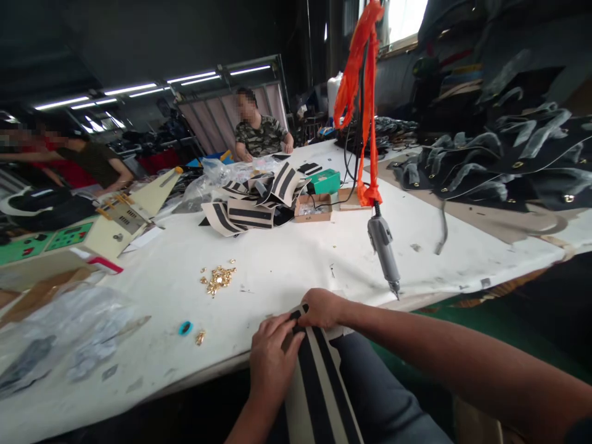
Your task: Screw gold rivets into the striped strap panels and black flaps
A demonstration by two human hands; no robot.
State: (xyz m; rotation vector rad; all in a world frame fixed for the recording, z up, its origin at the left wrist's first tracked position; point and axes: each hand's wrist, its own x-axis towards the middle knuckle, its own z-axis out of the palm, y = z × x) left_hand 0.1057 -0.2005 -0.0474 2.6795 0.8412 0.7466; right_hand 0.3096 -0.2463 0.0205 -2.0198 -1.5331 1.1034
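A beige panel with black stripes (318,382) runs from the table's near edge down over my lap. My left hand (274,354) grips its left side near the far end, thumb on top. At that same end my right hand (322,307) is closed on the panel, its fingertips partly hidden, so anything small between them cannot be made out. Beyond the hands lie a pile of gold-coloured metal pieces (219,279), a smaller cluster of them (200,337) and a small blue round container (185,328). A grey electric screwdriver (383,250) hangs point down to the right.
More striped panels (252,213) are heaped mid-table beside a cardboard box (313,208) and a green box (325,181). Dark strap-like pieces (504,163) cover the right side. A beige machine (123,222) and plastic bags (87,320) stand left. A co-worker (261,129) sits opposite.
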